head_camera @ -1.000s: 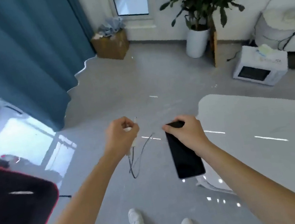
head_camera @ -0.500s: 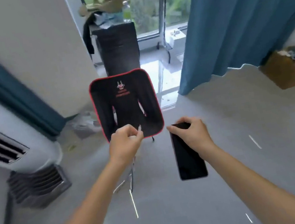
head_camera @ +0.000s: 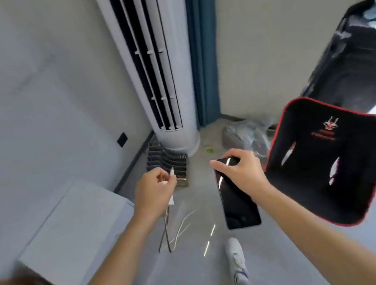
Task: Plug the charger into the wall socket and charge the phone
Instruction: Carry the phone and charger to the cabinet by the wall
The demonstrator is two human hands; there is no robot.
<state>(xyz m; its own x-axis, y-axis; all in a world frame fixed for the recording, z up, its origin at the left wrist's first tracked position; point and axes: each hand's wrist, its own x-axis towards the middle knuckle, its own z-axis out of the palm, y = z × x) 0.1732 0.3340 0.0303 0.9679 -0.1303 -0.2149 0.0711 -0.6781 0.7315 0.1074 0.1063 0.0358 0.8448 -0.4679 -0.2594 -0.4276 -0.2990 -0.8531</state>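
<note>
My left hand (head_camera: 153,191) is closed around a white charger, most of it hidden in the fist. Its cable (head_camera: 172,230) hangs below in loops, and the plug tip (head_camera: 172,171) sticks out by my thumb. A black phone (head_camera: 237,202) with a dark screen hangs from my right hand (head_camera: 242,173), which grips its top end. A small dark wall socket (head_camera: 121,139) sits low on the left wall, ahead and left of my left hand.
A tall white floor air conditioner (head_camera: 157,72) stands in the corner ahead, with a dark ribbed rack (head_camera: 167,162) at its base. A white cabinet (head_camera: 72,233) is at the left, a black red-trimmed chair (head_camera: 331,162) at the right. A plastic bag (head_camera: 246,135) lies on the floor.
The view has swung left, from the curtain and window to the corner with the air conditioner and the socket wall. Both hands keep their hold on the charger and the phone.
</note>
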